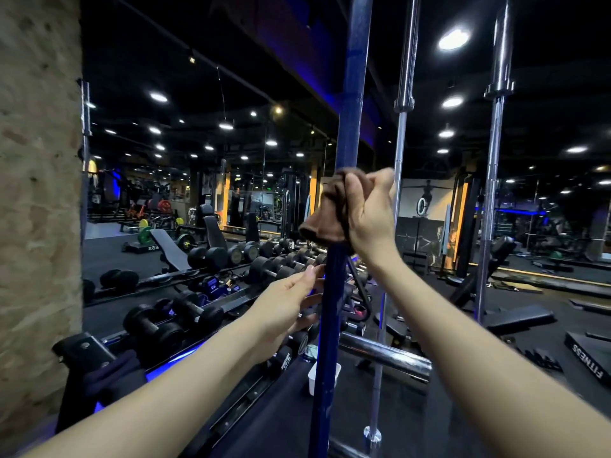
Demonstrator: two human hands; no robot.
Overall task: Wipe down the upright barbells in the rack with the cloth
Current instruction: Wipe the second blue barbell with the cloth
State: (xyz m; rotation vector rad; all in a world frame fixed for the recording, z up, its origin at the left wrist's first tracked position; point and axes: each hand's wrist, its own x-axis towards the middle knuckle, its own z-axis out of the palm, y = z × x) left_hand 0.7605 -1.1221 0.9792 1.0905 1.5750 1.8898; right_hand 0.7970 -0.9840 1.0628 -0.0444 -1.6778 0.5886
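Two hands: both work the same blue barbell (pixel 353 94), which stands upright directly in front of the person.
Right hand (pixel 367 213): fingers curled round the brown cloth (pixel 325 213), clamping it against the blue bar; the cloth is bunched and wraps the shaft under the palm.
Left hand (pixel 291 302): fingers fairly straight, tips touching the bar's left side, below the cloth; it steadies the bar, no full grip visible.
Beyond the right fingers: two chrome barbells (pixel 401 133) stand upright to the right, the farther one (pixel 494 153) well apart; neither is touched.
Below the fingers: a chrome horizontal rack rail (pixel 383 353) crosses behind the blue bar; a small white container (pixel 314 378) sits near the bar's foot.
Left of the left fingers: dumbbells (pixel 172 325) on a long rack, then a rough wall (pixel 36 193).
Handling, cloth: soft, light, likely to slip off the shaft unless squeezed all round.
Handling, bars: stiff, heavy, smooth; probably prone to tipping or spinning in the rack, so a steadying hold below the cloth seems wise.
Writing: "FITNESS" on a black box (pixel 591 358) at lower right; "ESS", mirrored, on a platform (pixel 145 247) in the reflection. Dumbbell end marks too small to read.
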